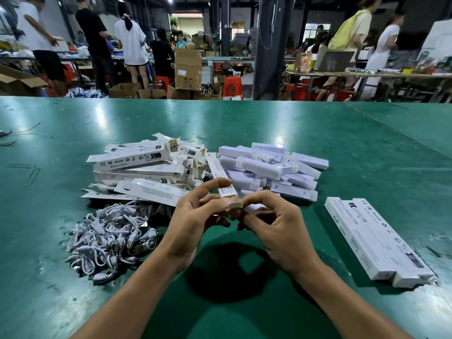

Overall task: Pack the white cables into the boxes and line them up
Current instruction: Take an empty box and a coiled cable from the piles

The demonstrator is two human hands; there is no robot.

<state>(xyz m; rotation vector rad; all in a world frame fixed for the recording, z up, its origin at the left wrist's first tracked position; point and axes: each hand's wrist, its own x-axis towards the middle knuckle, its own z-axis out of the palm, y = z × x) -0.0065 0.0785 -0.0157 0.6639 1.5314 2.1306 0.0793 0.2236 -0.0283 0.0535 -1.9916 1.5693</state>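
A long white box (221,173) points away from me over the middle of the green table (342,148). My left hand (195,216) grips its near end, fingers curled over the top. My right hand (271,221) pinches the open end flap of that box. A heap of coiled white cables (110,238) lies left of my left wrist. Behind it sits a pile of flat printed boxes (141,167). A pile of white plastic lamp pieces (271,167) lies behind my hands. Two or three closed boxes (376,238) lie side by side at the right.
Thin dark wires (14,135) lie at the table's far left edge. Beyond the table's far edge stand several people, cardboard cartons (187,69), red stools (232,87) and other work tables.
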